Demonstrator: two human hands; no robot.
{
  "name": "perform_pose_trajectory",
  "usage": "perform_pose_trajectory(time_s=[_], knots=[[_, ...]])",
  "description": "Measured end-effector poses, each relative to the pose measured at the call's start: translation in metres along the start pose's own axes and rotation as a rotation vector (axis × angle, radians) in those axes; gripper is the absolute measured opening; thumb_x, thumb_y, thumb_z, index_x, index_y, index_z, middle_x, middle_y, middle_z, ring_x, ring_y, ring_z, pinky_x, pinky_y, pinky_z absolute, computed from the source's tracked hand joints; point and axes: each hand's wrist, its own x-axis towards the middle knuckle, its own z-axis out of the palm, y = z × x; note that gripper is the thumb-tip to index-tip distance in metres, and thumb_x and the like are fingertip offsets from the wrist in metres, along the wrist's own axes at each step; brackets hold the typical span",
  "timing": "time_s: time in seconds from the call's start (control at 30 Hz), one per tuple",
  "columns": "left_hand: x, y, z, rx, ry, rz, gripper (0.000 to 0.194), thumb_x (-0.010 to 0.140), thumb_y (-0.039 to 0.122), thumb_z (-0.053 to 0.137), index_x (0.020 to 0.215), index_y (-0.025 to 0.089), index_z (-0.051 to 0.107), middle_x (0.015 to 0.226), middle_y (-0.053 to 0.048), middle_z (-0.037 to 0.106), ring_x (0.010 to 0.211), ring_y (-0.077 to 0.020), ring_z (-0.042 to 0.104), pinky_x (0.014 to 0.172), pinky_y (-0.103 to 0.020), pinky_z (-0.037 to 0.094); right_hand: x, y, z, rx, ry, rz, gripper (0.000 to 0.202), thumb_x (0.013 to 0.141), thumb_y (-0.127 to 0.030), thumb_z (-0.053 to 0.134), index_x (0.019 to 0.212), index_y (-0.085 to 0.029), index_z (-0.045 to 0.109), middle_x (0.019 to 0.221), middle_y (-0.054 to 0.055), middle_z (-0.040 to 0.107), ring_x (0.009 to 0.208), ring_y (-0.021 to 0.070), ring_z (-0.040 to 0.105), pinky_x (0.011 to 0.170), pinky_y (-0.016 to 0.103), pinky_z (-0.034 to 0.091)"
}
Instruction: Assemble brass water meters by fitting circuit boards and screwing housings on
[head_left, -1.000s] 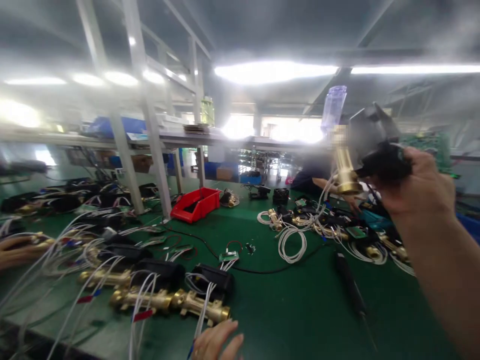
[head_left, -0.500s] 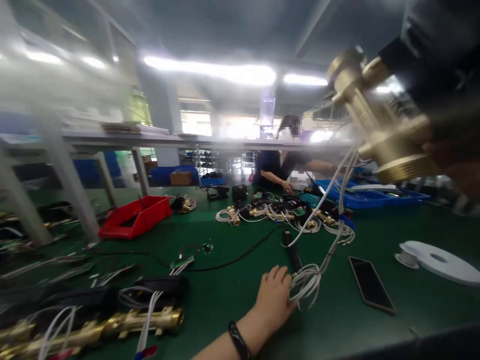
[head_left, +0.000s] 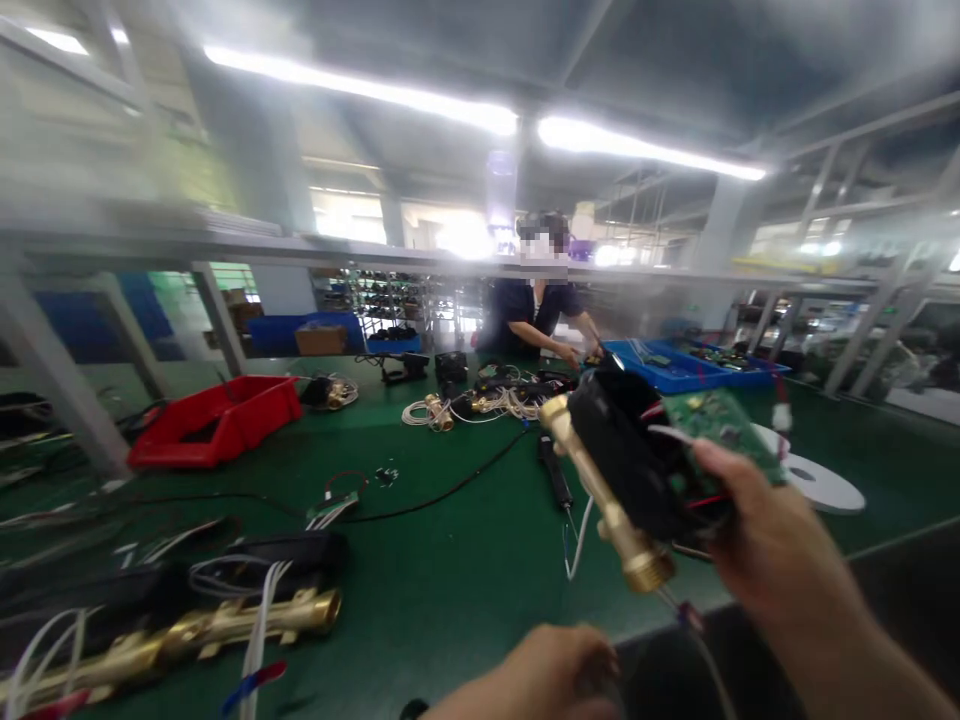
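Right hand (head_left: pixel 787 570) is lowering the brass-and-black unit (head_left: pixel 615 440) over the bench (head_left: pixel 420 580), pinching its housing side | green circuit board (head_left: pixel 724 425) is now showing | left hand (head_left: pixel 544 670) is hovering below, grip I cannot tell

Both arms reached in from below, bare-skinned. The right forearm (head_left: pixel 862 640) slanted up and to the left from the lower right, lifting the right grip (head_left: pixel 724 490) higher than the left. Its thumb (head_left: pixel 721 468) stretched forward and to the left, pressed down in a firm hold, while the other fingers were mostly hidden. The left grip (head_left: pixel 559 665) hung low by the near edge of the table (head_left: pixel 450 600), its back upward and its fingers bent to the right. Blur hid its fingertips and whether they closed on anything. The two grips were apart.
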Motion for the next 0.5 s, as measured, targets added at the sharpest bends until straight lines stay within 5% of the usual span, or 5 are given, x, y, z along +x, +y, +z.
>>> perform_pose_trajectory(time_s=[0.1,0.17,0.33,0.5], knots=[[-0.025,-0.007,-0.011,-0.065,0.693,-0.052,0.031,0.089,0.027,0.05,0.12,0.024,0.047,0.11,-0.005,0.059,0.097,-0.0173,0.059,0.085,-0.03,0.049,-0.05,0.064,0.043,0.178,0.077,0.431,0.038,0.077,-0.044,0.065,0.1,-0.014,0.067,0.094,0.009,0.071,0.086,0.0268,0.068,0.074,0.037,0.056],[-0.036,-0.01,-0.013,-0.024,0.886,-0.021,0.048,0.089,0.032,0.05,0.133,0.023,0.034,0.13,-0.011,0.046,0.115,-0.0223,0.051,0.094,-0.036,0.047,-0.076,0.097,0.068,0.173,0.111,0.551,0.044,0.076,-0.045,0.066,0.106,-0.013,0.062,0.099,0.009,0.07,0.09,0.0264,0.067,0.076,0.036,0.055],[-0.038,-0.032,-0.018,0.144,0.84,-0.115,0.104,0.068,0.066,0.065,0.145,0.017,0.015,0.151,-0.019,0.007,0.139,-0.0368,0.015,0.11,-0.053,0.027,-0.123,0.128,0.111,-0.052,-0.081,0.597,0.06,0.07,-0.05,0.069,0.116,-0.014,0.054,0.098,0.01,0.069,0.088,0.0267,0.066,0.077,0.036,0.054],[-0.042,-0.061,-0.064,-0.022,0.795,-0.109,0.104,0.056,0.077,0.065,0.136,0.016,0.037,0.143,-0.016,0.027,0.133,-0.0352,0.029,0.112,-0.049,0.024,-0.16,0.126,0.109,0.145,-0.473,0.553,0.07,0.076,-0.042,0.065,0.136,-0.015,0.042,0.123,0.016,0.057,0.102,0.0254,0.061,0.076,0.034,0.056]])
